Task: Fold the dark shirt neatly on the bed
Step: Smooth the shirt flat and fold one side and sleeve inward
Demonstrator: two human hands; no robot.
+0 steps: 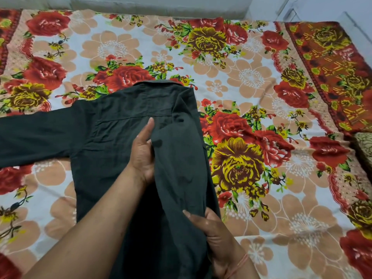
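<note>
The dark shirt (120,125) lies back up on the flowered bed sheet (251,77), collar toward the far side. Its left sleeve stretches flat out to the left edge of view. Its right side is folded in over the back, and the right sleeve runs down along that fold toward me. My left hand (144,150) lies at the inner edge of this folded sleeve, thumb straight on top, fingers tucked under the cloth. My right hand (209,236) grips the sleeve's lower part, thumb on top and fingers underneath.
The bed sheet spreads wide to the right of the shirt and beyond its collar. A grey pillow or bolster (157,7) runs along the far edge. A patterned cushion corner (364,146) shows at the right edge.
</note>
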